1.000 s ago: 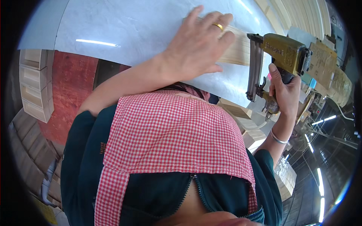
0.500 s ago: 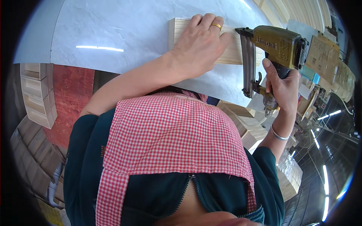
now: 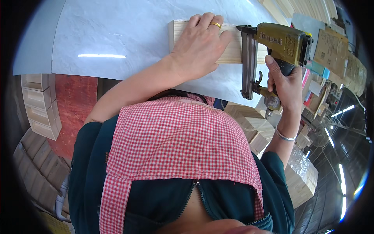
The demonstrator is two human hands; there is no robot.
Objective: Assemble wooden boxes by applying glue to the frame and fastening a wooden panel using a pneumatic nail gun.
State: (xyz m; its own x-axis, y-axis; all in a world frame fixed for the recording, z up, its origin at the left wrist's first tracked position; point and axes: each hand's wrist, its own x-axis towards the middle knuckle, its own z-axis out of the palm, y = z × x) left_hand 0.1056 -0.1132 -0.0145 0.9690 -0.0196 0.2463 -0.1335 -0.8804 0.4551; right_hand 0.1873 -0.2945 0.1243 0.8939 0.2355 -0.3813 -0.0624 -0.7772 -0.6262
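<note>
My left hand (image 3: 200, 48) lies over a pale, box-shaped wooden piece (image 3: 231, 54) on the table, its fingers hooked over the far edge. A gold ring is on one finger. In my right hand (image 3: 288, 84) is a nail gun (image 3: 278, 38) with a worn yellow body, gripped by its dark handle. The gun's nose points left and sits at the far edge of the wood, just right of my left hand; whether it touches I cannot tell. Its long magazine crosses over the wood toward me. The wood's underside is hidden.
The pale marbled table (image 3: 105, 35) has its near edge close to my checked apron. Small wooden boxes (image 3: 37, 97) are stacked at left beside a red panel (image 3: 74, 113). More wooden boxes (image 3: 253, 126) stand below right. A cardboard box (image 3: 330, 48) and long wood strips (image 3: 311, 9) lie at far right.
Both hands, the wooden piece and the nail gun appear slightly farther left and up in the picture. The view has shifted a little too. Both grips stay the same.
</note>
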